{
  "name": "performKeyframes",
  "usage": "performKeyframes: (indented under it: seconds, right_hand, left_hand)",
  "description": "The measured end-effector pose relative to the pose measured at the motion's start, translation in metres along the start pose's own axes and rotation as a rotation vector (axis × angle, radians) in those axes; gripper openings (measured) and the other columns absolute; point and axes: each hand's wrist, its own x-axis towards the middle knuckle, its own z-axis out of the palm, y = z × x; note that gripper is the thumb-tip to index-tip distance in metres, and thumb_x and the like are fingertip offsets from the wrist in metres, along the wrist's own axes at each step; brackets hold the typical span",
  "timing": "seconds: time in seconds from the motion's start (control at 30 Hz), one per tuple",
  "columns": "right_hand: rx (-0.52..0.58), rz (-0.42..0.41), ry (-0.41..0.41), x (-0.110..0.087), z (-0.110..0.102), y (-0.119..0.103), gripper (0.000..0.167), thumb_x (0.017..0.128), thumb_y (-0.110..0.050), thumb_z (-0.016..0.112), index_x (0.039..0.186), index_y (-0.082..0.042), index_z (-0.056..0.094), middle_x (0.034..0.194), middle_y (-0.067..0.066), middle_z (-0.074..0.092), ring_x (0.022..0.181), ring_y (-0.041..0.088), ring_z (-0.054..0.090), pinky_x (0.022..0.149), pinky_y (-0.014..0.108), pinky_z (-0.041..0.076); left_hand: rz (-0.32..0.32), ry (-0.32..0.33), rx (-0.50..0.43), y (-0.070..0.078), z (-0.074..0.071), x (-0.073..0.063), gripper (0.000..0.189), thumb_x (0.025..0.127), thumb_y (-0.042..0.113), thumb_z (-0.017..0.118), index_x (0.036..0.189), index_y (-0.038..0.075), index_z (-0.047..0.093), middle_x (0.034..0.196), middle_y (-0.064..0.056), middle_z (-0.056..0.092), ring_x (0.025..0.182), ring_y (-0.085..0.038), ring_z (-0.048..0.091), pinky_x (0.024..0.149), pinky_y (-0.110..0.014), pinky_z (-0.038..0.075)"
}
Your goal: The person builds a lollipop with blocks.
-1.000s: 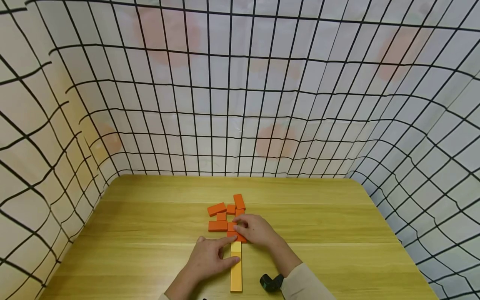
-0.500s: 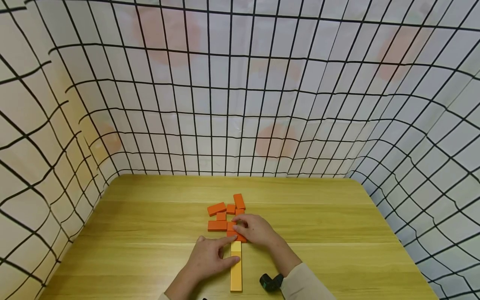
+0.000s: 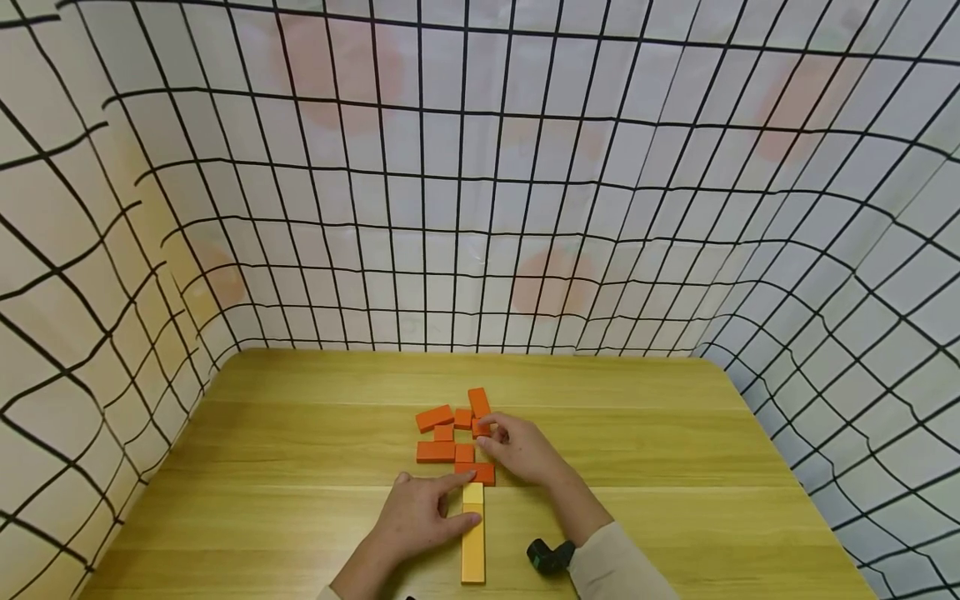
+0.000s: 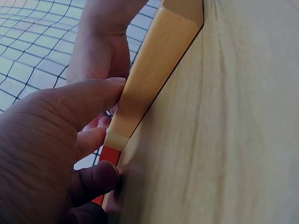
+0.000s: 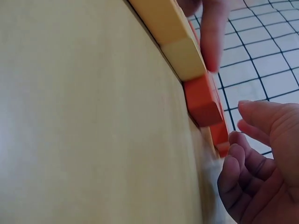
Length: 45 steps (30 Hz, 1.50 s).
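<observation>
Orange wooden blocks lie flat on the table, joined to a column of yellow blocks. My left hand (image 3: 420, 512) rests its index fingertip on the wide orange block (image 3: 486, 475) and its thumb on the long yellow block (image 3: 472, 554). Between those two sits a short pale yellow block (image 3: 472, 493). My right hand (image 3: 521, 450) has its index finger and thumb spread beside a small orange block (image 3: 477, 428); contact is hard to tell. In the right wrist view, a gap shows between the right thumb (image 5: 261, 112) and the other fingers.
More orange blocks sit farther up: a tilted one (image 3: 434, 418), an angled one (image 3: 478, 402) and a long one (image 3: 435, 452). A black object (image 3: 550, 557) lies by the right sleeve (image 3: 615, 562). Black wire mesh (image 3: 480, 208) stands around the wooden table (image 3: 660, 467).
My right hand has moved away from the small orange block above the wide one, up and slightly right to another small block. The left hand stays in place.
</observation>
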Motion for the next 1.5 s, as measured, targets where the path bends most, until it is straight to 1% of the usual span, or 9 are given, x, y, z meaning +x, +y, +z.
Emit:
performKeyframes:
  seconds: [0.13,0.3,0.4,0.57,0.8,1.0,1.17,1.5]
  right_hand:
    - [0.013,0.026,0.031,0.003,-0.005,0.006,0.032,0.102,-0.034,0.063,0.131,-0.021,0.063,0.091,-0.003,0.064,0.076,0.014,0.057,0.070,0.033,0.047]
    - [0.011,0.054,0.034,0.008,-0.009,0.012,0.030,0.101,-0.033,0.065,0.130,-0.024,0.064,0.089,-0.003,0.063,0.073,0.014,0.055,0.068,0.033,0.046]
    - [0.003,0.052,0.027,0.011,-0.009,0.014,0.030,0.101,-0.032,0.066,0.129,-0.024,0.065,0.087,-0.003,0.063,0.070,0.014,0.054,0.066,0.032,0.046]
    - [-0.028,0.048,0.011,0.014,-0.009,0.015,0.029,0.100,-0.031,0.067,0.128,-0.023,0.065,0.083,-0.003,0.061,0.065,0.013,0.051,0.063,0.030,0.044]
    - [-0.048,0.051,0.014,0.014,-0.008,0.014,0.024,0.098,-0.031,0.070,0.119,-0.021,0.064,0.084,-0.002,0.060,0.067,0.012,0.052,0.063,0.030,0.044]
    - [-0.053,0.049,0.021,0.014,-0.008,0.014,0.026,0.097,-0.030,0.072,0.119,-0.021,0.065,0.083,-0.003,0.060,0.066,0.012,0.052,0.063,0.029,0.044]
    - [-0.070,0.042,0.018,0.014,-0.008,0.014,0.025,0.097,-0.030,0.072,0.118,-0.019,0.065,0.084,-0.004,0.061,0.067,0.012,0.053,0.065,0.029,0.044]
    - [-0.026,0.059,0.021,0.012,-0.009,0.017,0.024,0.098,-0.034,0.070,0.115,-0.018,0.064,0.086,-0.003,0.062,0.070,0.012,0.054,0.068,0.030,0.045]
  left_hand:
    - [0.001,-0.002,0.001,0.001,-0.001,0.000,0.059,0.086,0.060,0.072,0.137,0.032,0.067,0.053,0.021,0.040,0.049,0.003,0.035,0.070,-0.028,0.025]
    - [0.014,0.012,0.005,0.001,0.000,0.000,0.058,0.086,0.060,0.073,0.136,0.031,0.067,0.053,0.021,0.040,0.049,0.003,0.035,0.070,-0.028,0.025]
    - [0.018,0.016,0.006,0.001,0.000,0.000,0.058,0.086,0.059,0.073,0.136,0.031,0.067,0.053,0.021,0.039,0.049,0.003,0.034,0.069,-0.028,0.025]
    - [0.005,0.001,0.006,0.000,0.001,-0.001,0.058,0.086,0.059,0.073,0.137,0.032,0.067,0.053,0.021,0.039,0.048,0.003,0.034,0.070,-0.028,0.025]
    - [-0.006,-0.003,0.009,-0.001,0.001,0.000,0.059,0.085,0.060,0.073,0.137,0.033,0.067,0.053,0.021,0.039,0.048,0.003,0.034,0.070,-0.028,0.025]
    - [0.006,0.013,0.014,-0.001,0.002,0.000,0.058,0.085,0.060,0.073,0.136,0.033,0.067,0.053,0.021,0.038,0.048,0.003,0.033,0.069,-0.028,0.025]
    - [0.007,0.017,0.016,-0.001,0.003,0.000,0.058,0.085,0.060,0.073,0.136,0.033,0.067,0.052,0.021,0.038,0.048,0.003,0.033,0.069,-0.028,0.025]
    - [0.000,0.008,0.018,-0.002,0.002,0.000,0.059,0.085,0.061,0.073,0.137,0.033,0.067,0.053,0.021,0.038,0.048,0.002,0.032,0.069,-0.028,0.025]
